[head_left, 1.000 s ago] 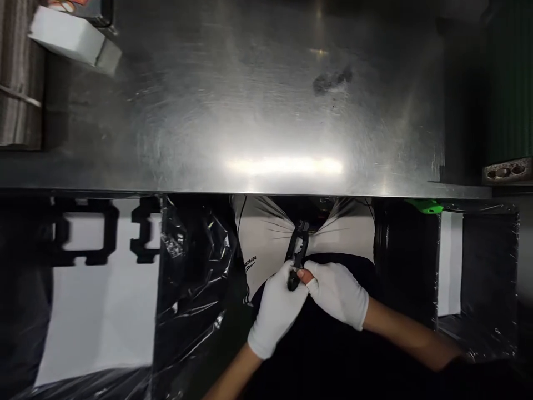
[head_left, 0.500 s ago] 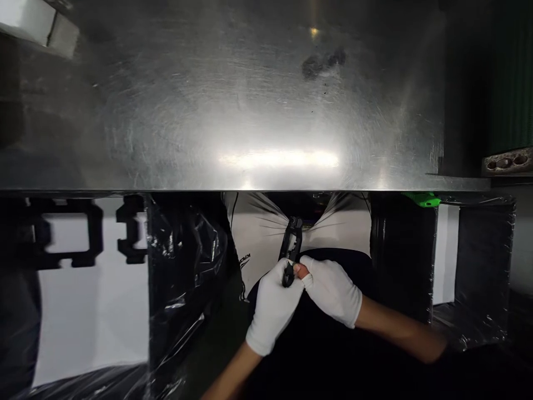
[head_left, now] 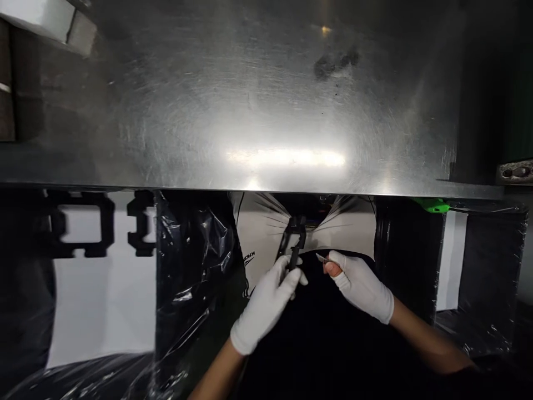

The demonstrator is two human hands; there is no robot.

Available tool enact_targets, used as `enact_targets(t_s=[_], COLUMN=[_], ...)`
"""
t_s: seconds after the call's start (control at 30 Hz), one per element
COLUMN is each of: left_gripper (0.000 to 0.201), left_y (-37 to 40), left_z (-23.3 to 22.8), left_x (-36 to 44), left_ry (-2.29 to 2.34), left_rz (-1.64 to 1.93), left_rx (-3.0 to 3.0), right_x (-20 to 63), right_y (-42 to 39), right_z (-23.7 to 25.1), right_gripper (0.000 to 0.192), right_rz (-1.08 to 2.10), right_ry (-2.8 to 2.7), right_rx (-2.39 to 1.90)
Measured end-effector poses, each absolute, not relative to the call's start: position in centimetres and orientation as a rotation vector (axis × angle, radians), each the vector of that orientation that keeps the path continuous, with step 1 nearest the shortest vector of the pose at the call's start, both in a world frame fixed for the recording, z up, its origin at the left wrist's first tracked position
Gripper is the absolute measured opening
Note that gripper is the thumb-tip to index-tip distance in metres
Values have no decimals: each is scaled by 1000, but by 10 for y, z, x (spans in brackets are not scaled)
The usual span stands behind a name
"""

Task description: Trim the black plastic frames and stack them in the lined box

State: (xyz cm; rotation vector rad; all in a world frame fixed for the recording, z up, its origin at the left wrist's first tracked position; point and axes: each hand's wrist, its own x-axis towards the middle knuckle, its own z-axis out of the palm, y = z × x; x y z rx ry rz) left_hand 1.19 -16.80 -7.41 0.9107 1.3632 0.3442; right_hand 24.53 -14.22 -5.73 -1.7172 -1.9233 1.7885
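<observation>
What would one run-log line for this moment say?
left hand: grips black tool | right hand: off tool, pinching small piece, unclear | steel table above | black plastic wrap beside left hand

We cannot make out what the small black tool [head_left: 293,244] is; the table [head_left: 258,100] edge hides its top and the left hand [head_left: 266,303] covers its lower end. The right hand [head_left: 360,286] pinches something too small to identify. The white box [head_left: 37,16] is cut off at the top-left corner.
</observation>
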Motion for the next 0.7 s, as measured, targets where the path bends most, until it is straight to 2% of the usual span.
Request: enact_targets(t_s=[0.13, 0.3, 0.7], left_gripper=[39, 29, 30], left_y=[-179, -190, -192], left_z=[-85, -88, -90], left_x=[22, 31, 33], left_ry=[1742, 1849, 1871], left_rz=[38, 30, 187], left_rx=[1491, 1975, 2179], right_x=[236, 223, 218], right_y=[-153, -153, -148], right_z=[-55, -53, -51], right_gripper=[46, 37, 37], right_rz=[1807, 1737, 1732], right_ry=[-2187, -2365, -2413], right_rx=[-1712, -1791, -1837])
